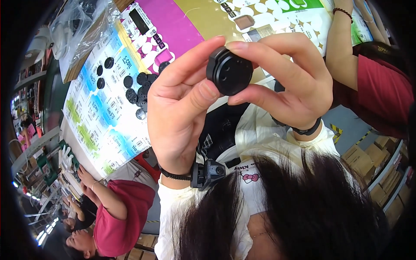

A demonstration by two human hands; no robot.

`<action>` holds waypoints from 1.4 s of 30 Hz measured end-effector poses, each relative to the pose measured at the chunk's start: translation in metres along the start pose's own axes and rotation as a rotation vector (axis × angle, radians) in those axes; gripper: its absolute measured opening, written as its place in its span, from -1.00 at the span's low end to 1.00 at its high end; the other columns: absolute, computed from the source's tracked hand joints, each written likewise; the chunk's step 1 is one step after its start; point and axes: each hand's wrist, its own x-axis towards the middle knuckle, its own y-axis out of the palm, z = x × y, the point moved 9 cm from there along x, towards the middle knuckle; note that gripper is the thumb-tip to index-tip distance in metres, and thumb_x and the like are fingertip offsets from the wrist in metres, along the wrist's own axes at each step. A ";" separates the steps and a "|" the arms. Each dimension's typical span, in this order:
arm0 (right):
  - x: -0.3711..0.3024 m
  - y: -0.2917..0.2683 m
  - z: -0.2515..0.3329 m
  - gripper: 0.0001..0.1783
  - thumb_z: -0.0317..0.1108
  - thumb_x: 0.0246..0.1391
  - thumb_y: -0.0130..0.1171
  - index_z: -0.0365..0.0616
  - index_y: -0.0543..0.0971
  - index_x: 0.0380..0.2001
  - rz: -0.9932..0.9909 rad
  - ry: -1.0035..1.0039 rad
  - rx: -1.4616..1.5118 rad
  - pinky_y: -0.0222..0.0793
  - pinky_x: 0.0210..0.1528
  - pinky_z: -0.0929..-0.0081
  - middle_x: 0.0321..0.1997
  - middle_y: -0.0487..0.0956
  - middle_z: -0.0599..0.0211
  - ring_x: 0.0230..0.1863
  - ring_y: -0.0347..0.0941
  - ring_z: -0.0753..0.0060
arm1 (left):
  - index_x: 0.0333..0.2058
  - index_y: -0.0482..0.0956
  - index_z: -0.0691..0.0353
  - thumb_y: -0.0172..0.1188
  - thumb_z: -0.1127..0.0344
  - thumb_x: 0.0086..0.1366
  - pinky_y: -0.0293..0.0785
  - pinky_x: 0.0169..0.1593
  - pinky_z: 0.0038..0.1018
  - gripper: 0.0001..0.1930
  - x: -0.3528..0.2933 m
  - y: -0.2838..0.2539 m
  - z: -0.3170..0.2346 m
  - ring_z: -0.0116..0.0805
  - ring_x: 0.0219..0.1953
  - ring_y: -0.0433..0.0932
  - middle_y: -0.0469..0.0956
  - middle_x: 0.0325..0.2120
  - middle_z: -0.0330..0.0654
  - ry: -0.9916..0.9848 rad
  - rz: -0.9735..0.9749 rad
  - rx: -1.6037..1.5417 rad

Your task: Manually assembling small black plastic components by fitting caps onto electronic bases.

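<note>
Head view: your hands meet on one black part

You have both hands together on a round black part point(233, 73), pinched between fingertips and raised in the air, its dotted face turned toward your right. Your left hand point(182, 97) presses a thumb on its left side, with the index finger at its top; your right hand point(301, 82) sets an index finger at the top and a thumb underneath.

Beyond your left hand, a cluster of black round pieces point(131, 95) lies on a blue-and-green printed sheet point(95, 108), close to its right edge. Three loose discs point(108, 63) sit nearer its far edge. Next to that sheet is a magenta one point(184, 26). Clear plastic point(82, 24) drapes a wooden board point(89, 50) by the sheet's far corner.
</note>
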 end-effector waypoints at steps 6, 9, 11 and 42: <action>-0.001 0.000 0.002 -0.47 -0.36 -0.51 0.30 -0.36 0.46 -0.32 -0.017 -0.033 -0.003 0.29 -0.49 0.74 -0.42 0.40 0.27 -0.47 0.35 0.52 | -0.03 0.15 0.40 0.08 0.29 0.06 0.35 -0.11 -0.46 -0.47 -0.001 0.003 0.001 -0.26 -0.17 0.39 0.36 -0.19 -0.03 -0.007 0.039 -0.055; 0.000 -0.002 0.005 -0.50 -0.37 -0.52 0.29 -0.35 0.48 -0.34 -0.026 -0.096 -0.053 0.28 -0.52 0.75 -0.45 0.40 0.28 -0.50 0.34 0.53 | -0.03 0.15 0.41 0.07 0.30 0.07 0.34 -0.10 -0.46 -0.48 -0.001 0.004 0.002 -0.26 -0.17 0.39 0.36 -0.19 -0.03 -0.018 0.051 -0.054; 0.000 -0.002 0.007 -0.50 -0.38 -0.52 0.29 -0.34 0.48 -0.34 -0.023 -0.088 -0.072 0.28 -0.52 0.74 -0.45 0.39 0.28 -0.50 0.34 0.52 | -0.04 0.16 0.42 0.06 0.31 0.07 0.36 -0.12 -0.47 -0.50 -0.003 0.002 0.001 -0.26 -0.18 0.40 0.36 -0.19 -0.03 -0.013 0.015 -0.032; -0.006 0.021 -0.002 -0.55 -0.55 -0.42 0.20 -0.41 0.42 -0.29 0.075 0.011 0.127 0.33 -0.22 0.55 -0.21 0.36 0.00 -0.23 0.36 0.25 | -0.16 0.28 0.52 -0.07 0.47 0.12 0.38 -0.16 -0.46 -0.69 -0.017 -0.005 -0.025 -0.26 -0.23 0.42 0.38 -0.24 0.05 0.256 -0.237 0.388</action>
